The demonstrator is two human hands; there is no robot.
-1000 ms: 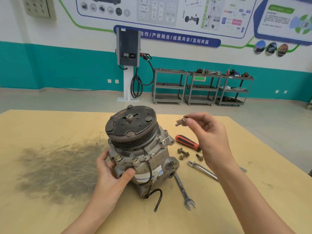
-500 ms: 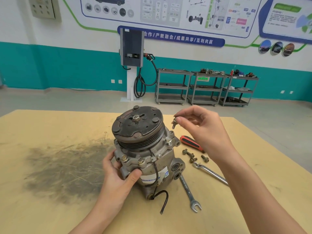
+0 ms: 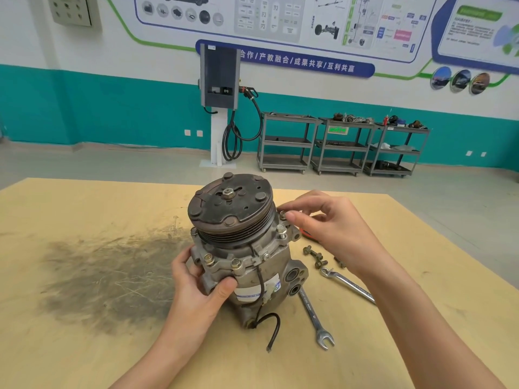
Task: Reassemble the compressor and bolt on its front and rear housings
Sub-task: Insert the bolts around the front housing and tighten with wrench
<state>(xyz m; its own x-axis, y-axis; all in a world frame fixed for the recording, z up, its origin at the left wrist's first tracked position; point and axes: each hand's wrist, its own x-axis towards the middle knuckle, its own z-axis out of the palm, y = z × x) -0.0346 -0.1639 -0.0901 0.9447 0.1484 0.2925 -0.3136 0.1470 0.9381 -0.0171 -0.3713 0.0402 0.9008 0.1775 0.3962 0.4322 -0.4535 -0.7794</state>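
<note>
The grey metal compressor [image 3: 252, 265] stands upright on the table, its dark rusty clutch pulley [image 3: 230, 209] facing up. My left hand [image 3: 199, 284] grips the front housing flange from the left, thumb across its lower edge. My right hand [image 3: 323, 223] pinches a bolt [image 3: 283, 214] at the flange's far right corner, just beside the pulley rim. Several bolts stand in the flange, one [image 3: 280, 230] near my right fingers. A black wire [image 3: 273, 327] hangs from the body's bottom.
Loose bolts [image 3: 316, 255] lie right of the compressor. Two spanners [image 3: 316, 318] [image 3: 348, 284] rest on the yellow wooden table [image 3: 84, 346]. A red screwdriver handle [image 3: 307, 235] peeks out under my right hand. A dark grease stain [image 3: 106, 276] covers the table's left side.
My right hand came down and left from mid-air, bringing the bolt to the flange beside the pulley. My left hand stayed on the housing.
</note>
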